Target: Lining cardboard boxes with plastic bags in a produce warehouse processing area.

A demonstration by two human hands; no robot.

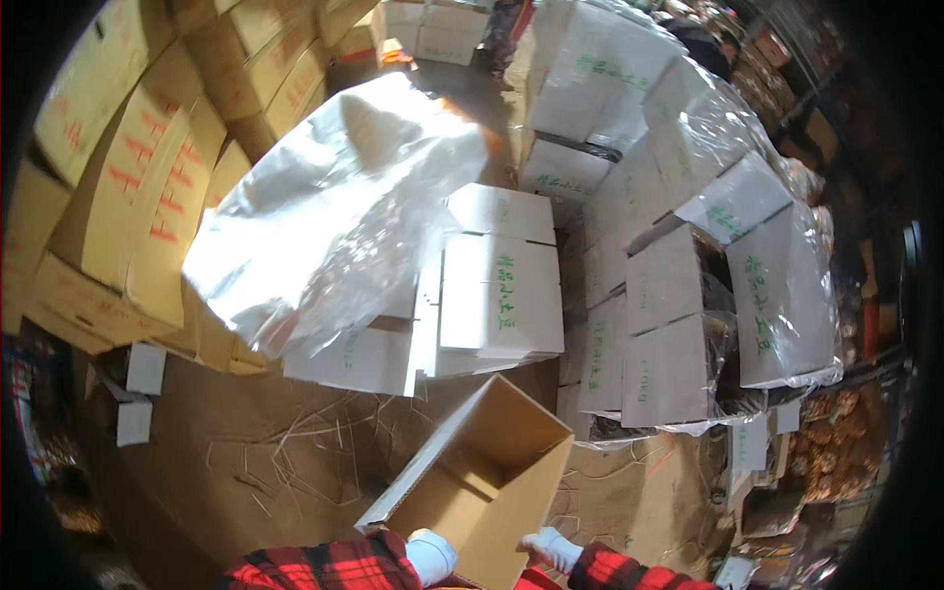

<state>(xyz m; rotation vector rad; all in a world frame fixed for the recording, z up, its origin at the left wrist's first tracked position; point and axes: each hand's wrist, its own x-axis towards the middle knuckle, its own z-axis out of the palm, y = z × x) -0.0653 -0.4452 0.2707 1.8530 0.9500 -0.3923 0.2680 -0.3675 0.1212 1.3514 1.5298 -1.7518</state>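
Observation:
An open cardboard box (509, 509), brown inside and white outside, is tilted in front of my body with its opening facing me. My right hand (544, 546), in a pale glove, grips the box's right edge near the bottom. At the lower left edge of the same box is my left hand (428, 553), also pale-gloved; its fingers are mostly hidden. Red-and-black plaid sleeves cover both arms. Beyond the box lies a stack of flattened white cartons (501, 295) with green writing. A crumpled sheet of clear plastic (332, 221) rises to their left.
Yellow-brown cartons (140, 184) with red markings are piled at the left. White cartons (664, 295), partly wrapped in plastic film, form a tall stack at the right. Loose straps (295, 442) litter the brown floor (184, 479). Small white-flapped boxes (140, 391) sit at the lower left.

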